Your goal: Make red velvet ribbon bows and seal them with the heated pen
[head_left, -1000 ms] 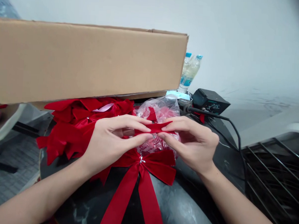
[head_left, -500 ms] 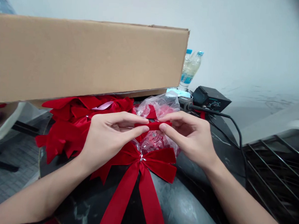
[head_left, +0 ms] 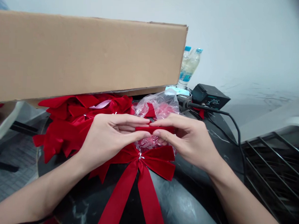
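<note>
My left hand (head_left: 110, 136) and my right hand (head_left: 188, 140) meet fingertip to fingertip and together pinch a small strip of red velvet ribbon (head_left: 153, 129). Both hands are closed on it, held just above a large red velvet bow (head_left: 147, 158) that lies on the dark round table (head_left: 184, 207) with two long tails running toward me. A clear plastic bag (head_left: 159, 107) with small red pieces sits right behind my fingers.
A pile of red bows (head_left: 71, 121) lies left of my hands under a big cardboard box (head_left: 87, 55). Behind on the right stand two water bottles (head_left: 189, 65) and a black soldering station (head_left: 210, 98) with its cable. A black wire rack (head_left: 276, 172) is at right.
My hands have kept hold of the red strip and shifted it slightly; the strip now looks more folded between the fingertips. The view has moved down a little.
</note>
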`<state>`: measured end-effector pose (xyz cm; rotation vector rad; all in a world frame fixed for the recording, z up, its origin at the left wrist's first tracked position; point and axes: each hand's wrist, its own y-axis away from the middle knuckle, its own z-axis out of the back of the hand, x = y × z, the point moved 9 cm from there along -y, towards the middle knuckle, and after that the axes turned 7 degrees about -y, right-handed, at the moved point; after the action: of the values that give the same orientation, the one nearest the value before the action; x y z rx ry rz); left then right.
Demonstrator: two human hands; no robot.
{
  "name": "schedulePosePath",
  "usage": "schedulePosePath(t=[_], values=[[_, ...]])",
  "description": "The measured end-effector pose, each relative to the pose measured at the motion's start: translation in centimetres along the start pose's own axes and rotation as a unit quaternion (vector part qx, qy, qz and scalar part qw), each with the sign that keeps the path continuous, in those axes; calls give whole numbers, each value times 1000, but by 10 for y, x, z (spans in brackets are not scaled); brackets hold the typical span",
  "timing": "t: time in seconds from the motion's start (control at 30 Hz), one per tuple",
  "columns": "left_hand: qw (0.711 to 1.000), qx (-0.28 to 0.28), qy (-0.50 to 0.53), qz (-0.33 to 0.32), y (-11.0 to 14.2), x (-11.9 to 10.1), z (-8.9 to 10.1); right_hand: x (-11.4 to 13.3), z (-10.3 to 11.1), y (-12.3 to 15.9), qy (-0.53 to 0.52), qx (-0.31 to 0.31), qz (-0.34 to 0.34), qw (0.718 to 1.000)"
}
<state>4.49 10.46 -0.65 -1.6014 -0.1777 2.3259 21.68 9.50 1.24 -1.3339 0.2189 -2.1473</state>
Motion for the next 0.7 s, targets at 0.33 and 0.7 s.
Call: schedulePosePath(t=[0.33, 0.7], values=[[990, -8, -112, -87, 6, -19, 1, 23, -9, 6, 170, 44, 61, 983], [882, 305, -346, -95, 59, 12, -60, 34, 68, 100, 218, -124, -18, 968]])
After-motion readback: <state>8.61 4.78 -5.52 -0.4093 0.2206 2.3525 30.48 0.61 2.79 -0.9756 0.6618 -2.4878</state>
